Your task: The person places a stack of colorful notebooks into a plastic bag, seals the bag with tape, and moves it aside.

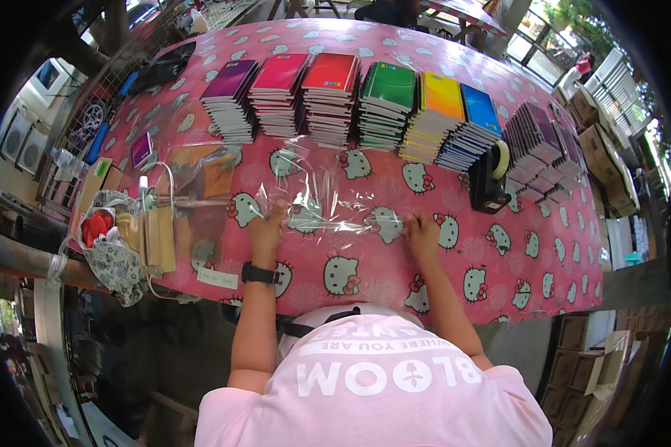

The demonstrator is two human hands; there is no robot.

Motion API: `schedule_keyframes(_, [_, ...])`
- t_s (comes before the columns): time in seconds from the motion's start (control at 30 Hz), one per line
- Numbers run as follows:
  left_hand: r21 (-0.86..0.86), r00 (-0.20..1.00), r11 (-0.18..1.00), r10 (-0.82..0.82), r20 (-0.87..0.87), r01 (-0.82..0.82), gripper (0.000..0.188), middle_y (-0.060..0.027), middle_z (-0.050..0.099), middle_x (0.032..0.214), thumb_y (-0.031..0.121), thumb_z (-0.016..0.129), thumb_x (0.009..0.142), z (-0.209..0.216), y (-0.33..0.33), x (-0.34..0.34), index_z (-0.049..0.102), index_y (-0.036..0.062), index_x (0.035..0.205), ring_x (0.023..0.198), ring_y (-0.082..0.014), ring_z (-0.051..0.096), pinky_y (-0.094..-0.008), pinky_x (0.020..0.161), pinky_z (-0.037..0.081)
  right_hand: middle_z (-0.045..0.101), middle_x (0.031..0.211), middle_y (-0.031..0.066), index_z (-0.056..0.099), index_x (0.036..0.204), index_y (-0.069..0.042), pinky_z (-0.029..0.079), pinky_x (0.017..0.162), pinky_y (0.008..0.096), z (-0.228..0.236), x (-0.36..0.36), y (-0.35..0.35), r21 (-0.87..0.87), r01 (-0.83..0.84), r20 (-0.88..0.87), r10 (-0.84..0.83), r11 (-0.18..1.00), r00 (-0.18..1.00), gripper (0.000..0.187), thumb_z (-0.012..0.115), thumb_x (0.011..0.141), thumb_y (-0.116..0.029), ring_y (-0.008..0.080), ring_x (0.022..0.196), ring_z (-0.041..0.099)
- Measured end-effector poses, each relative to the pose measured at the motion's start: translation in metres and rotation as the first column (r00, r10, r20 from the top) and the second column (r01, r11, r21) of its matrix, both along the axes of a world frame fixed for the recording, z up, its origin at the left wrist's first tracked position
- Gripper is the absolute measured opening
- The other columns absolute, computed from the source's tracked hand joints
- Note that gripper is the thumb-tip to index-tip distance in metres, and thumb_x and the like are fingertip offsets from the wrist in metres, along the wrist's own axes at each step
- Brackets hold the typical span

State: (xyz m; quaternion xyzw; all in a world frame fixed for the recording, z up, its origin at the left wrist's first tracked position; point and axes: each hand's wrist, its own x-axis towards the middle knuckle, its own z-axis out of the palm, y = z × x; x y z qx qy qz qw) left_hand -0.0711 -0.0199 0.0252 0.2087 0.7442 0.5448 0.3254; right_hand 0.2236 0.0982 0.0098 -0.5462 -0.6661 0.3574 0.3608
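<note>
Leftmost, well apart from the clear plastic film [343, 226], a grey-and-white patterned cloth bag [123, 277] at the edge of the pink cat-print tablecloth [384, 279]. Also left of the film, a loose purple notebook [141, 151]. Behind the film and to its left, a purple notebook stack [231, 97], then a magenta notebook stack [278, 89]. At the film's left end, the left hand [267, 227], with a black wristwatch [258, 273], fingers against the plastic; cannot tell whether gripping or only pressing. Between both hands, the film itself, crinkled and shiny. Straight behind the film, a red notebook stack [332, 93], then a green notebook stack [388, 97]. At the film's right end, the right hand [423, 235], fingertips pinched together on its edge. Behind and right of the film, a yellow notebook stack [436, 108], a blue notebook stack [476, 119] and, nearer, a black tape dispenser [488, 190]. Farthest right of the film, purple spiral notebooks [533, 141], then cardboard boxes [608, 164].
</note>
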Motion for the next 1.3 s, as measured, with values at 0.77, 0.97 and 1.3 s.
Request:
schedule_keyframes(0.77, [0.342, 0.988, 0.940, -0.055, 0.147, 0.002, 0.024, 0.0030, 0.050, 0.062, 0.026, 0.062, 0.084, 0.013, -0.007, 0.025, 0.063, 0.0027, 0.086, 0.055, -0.0048, 0.043, -0.0201, 0.048, 0.032, 0.048, 0.054, 0.0118, 0.052, 0.073, 0.001, 0.036, 0.048, 0.0357, 0.001, -0.001, 0.021, -0.005, -0.089, 0.021, 0.089, 0.996, 0.996, 0.033, 0.052, 0.090, -0.028, 0.0191, 0.049, 0.045])
schedule_keyframes(0.97, [0.296, 0.966, 0.952, -0.141, 0.216, 0.073, 0.018, 0.0025, 0.052, 0.064, 0.021, 0.060, 0.085, -0.006, -0.011, 0.003, 0.061, 0.0038, 0.080, 0.054, -0.0051, 0.044, -0.0202, 0.047, 0.032, 0.050, 0.057, 0.0119, 0.057, 0.077, 0.000, 0.038, 0.053, 0.0353, 0.017, -0.008, 0.024, 0.072, -0.024, 0.027, 0.022, 0.997, 0.999, 0.032, 0.051, 0.090, -0.029, 0.0197, 0.053, 0.047])
schedule_keyframes(1.3, [0.106, 0.913, 0.910, -0.389, -0.124, 0.402, 0.035, 0.0046, 0.045, 0.051, 0.031, 0.064, 0.082, -0.007, -0.023, 0.014, 0.057, 0.0031, 0.061, 0.045, -0.0039, 0.037, -0.0236, 0.041, 0.029, 0.052, 0.063, 0.0084, 0.058, 0.076, 0.001, 0.038, 0.056, 0.0296, 0.032, 0.008, 0.035, 0.327, 0.151, -0.077, -0.133, 0.933, 0.988, 0.025, 0.053, 0.089, -0.020, 0.0157, 0.059, 0.047])
